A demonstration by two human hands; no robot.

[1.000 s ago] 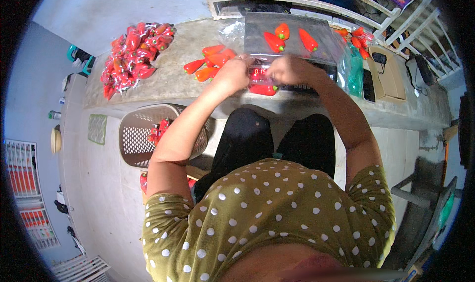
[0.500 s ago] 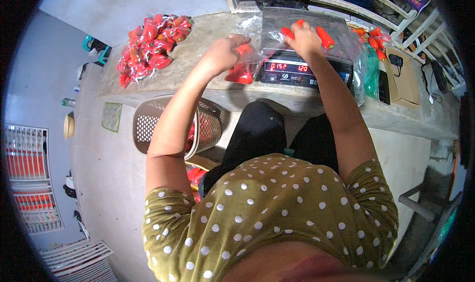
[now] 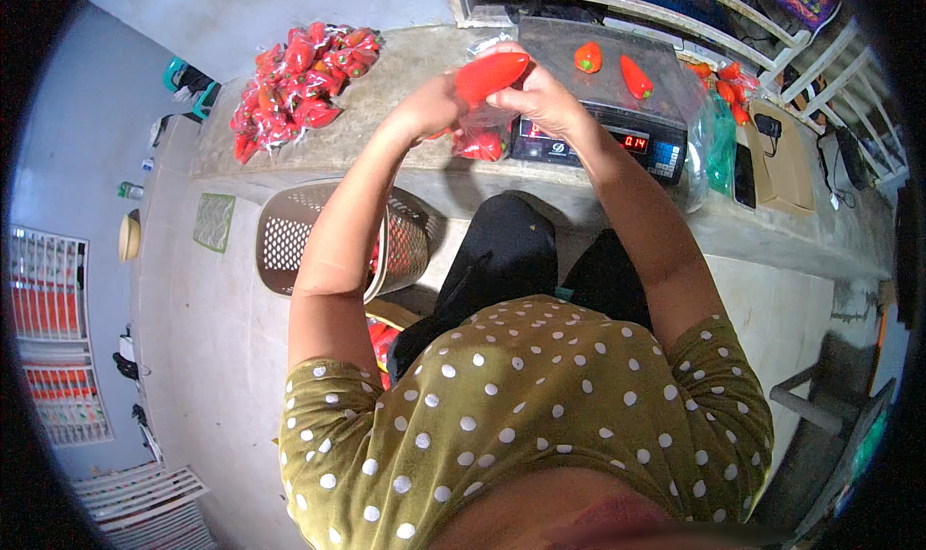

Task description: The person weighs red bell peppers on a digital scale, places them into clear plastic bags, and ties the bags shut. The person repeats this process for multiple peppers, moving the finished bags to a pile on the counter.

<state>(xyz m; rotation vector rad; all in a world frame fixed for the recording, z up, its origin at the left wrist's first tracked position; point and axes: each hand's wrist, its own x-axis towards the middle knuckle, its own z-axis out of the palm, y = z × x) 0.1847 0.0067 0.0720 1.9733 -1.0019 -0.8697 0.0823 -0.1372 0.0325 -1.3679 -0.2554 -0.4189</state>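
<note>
Both my hands meet above the left edge of a digital scale (image 3: 603, 116). A large red pepper (image 3: 492, 75) lies between them, its tip pointing right. My right hand (image 3: 540, 96) is closed round it, thumb underneath. My left hand (image 3: 431, 108) is closed at the pepper's other end, on a clear plastic bag (image 3: 480, 145) with red peppers inside, just below the hands; its fingertips are hidden. On the scale's dark platform rest an orange-red pepper (image 3: 587, 58) and a longer red pepper (image 3: 636, 77), apart from each other.
Filled bags of red peppers (image 3: 299, 87) are heaped left on the concrete ledge. A perforated basket (image 3: 289, 246) stands below the ledge. Right of the scale are a green plastic bag (image 3: 721, 154), a phone (image 3: 744, 176), a cardboard piece (image 3: 779, 169) and more peppers (image 3: 733, 92). White railings (image 3: 637, 5) run behind.
My right hand has moved left off the scale with a red pepper, meeting my left hand at the bag. Two peppers stay on the platform, and the scale's display has changed.
</note>
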